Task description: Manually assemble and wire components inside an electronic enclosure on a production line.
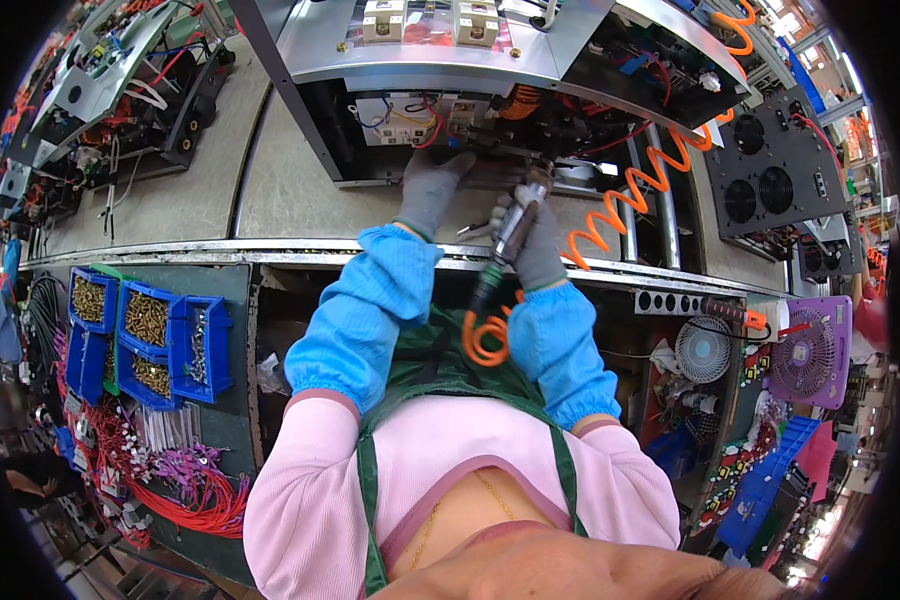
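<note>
My right hand, in a grey glove, is wrapped round a slim silver air wrench. Its head points up toward the lower front of an open metal cabinet, and an orange coiled hose hangs from its green tail end. My left hand, gloved the same way, reaches to the cabinet's lower front edge, thumb apart from the fingers. Its fingertips are in shadow, and I see nothing held there. Just behind it sits a white terminal unit with red, blue and yellow wires.
Blue bins of brass screws stand at left above red wire bundles. Another orange coiled hose crosses the bench right of the cabinet. A black fan panel, a purple fan and a white fan are at right.
</note>
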